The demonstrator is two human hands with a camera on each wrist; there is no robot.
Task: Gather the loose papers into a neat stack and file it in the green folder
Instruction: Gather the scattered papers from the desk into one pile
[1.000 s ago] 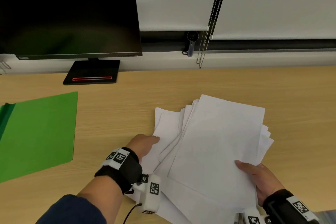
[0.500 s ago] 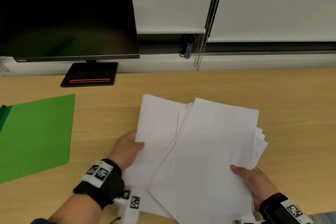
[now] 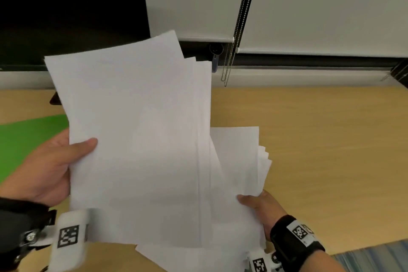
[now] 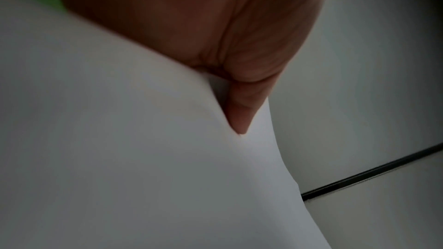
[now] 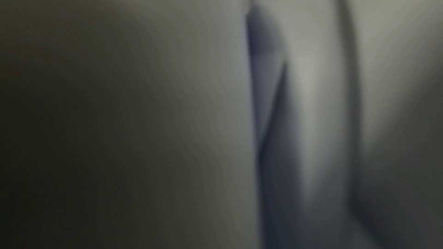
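While we hold the papers [image 3: 136, 139] raised off the worktop [image 3: 331, 139], left hand [image 3: 48, 168] and right hand [image 3: 262, 207] each pinching a side edge, the folder [image 3: 24, 141] lies toward the left edge, nearest our left hand.

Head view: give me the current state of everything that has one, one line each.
papers: held off the desk, fanned, edges not squared
green folder: flat on the desk, partly hidden by the papers
left hand: grips the papers' left edge
right hand: grips their lower right corner
monitor: screen dark
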